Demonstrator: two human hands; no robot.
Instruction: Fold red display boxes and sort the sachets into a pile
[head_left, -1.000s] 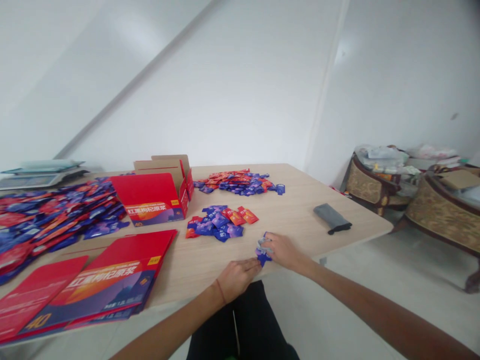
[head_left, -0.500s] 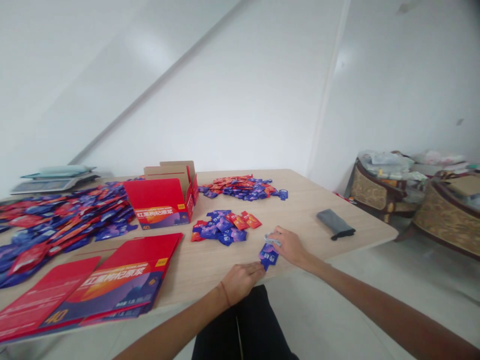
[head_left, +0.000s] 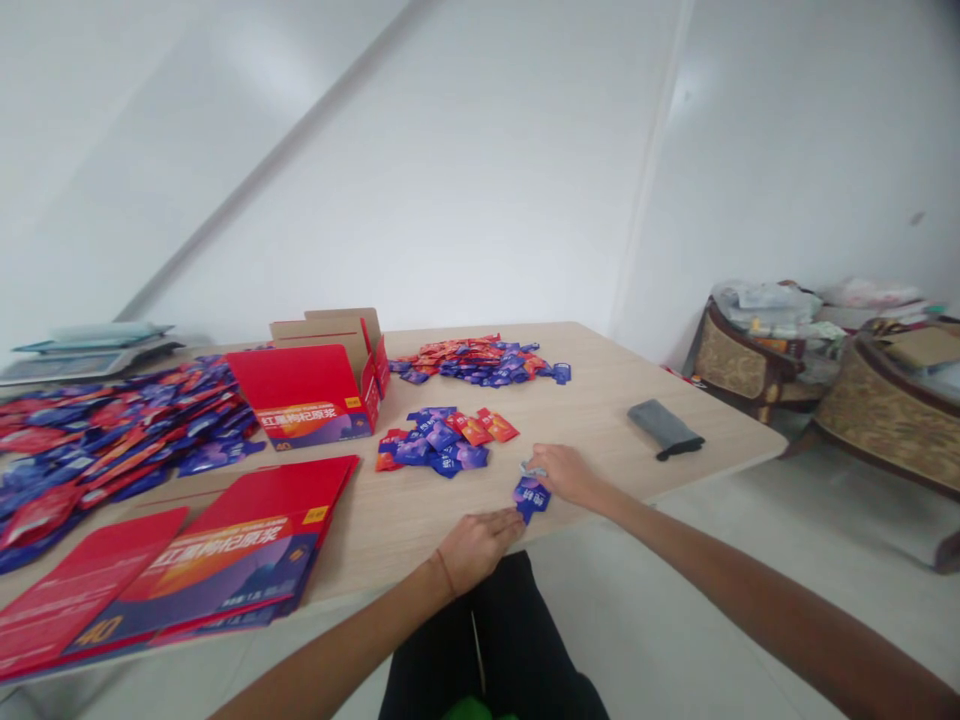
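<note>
A purple-blue sachet (head_left: 531, 496) lies flat near the table's front edge. My left hand (head_left: 481, 546) rests at the sachet's narrow near end, fingers together and pressing it down. Over its far end, my right hand (head_left: 566, 474) is closed round a small light-grey cloth (head_left: 532, 469), which touches the sachet's surface. My right palm and fingers hide part of the cloth. Beyond my hands sits a small heap of purple and red sachets (head_left: 435, 442).
An open red carton (head_left: 300, 395) stands at the left, with flattened cartons (head_left: 225, 560) in front and a large sachet pile (head_left: 127, 430) beside it. Another sachet pile (head_left: 480, 360) lies farther back. A folded grey cloth (head_left: 664, 428) is on the right. Armchairs (head_left: 739, 360) bear bags.
My right hand with the light-grey cloth has shifted slightly left over the sachet. My left hand stays at the sachet's near end. The whole view has moved a little.
</note>
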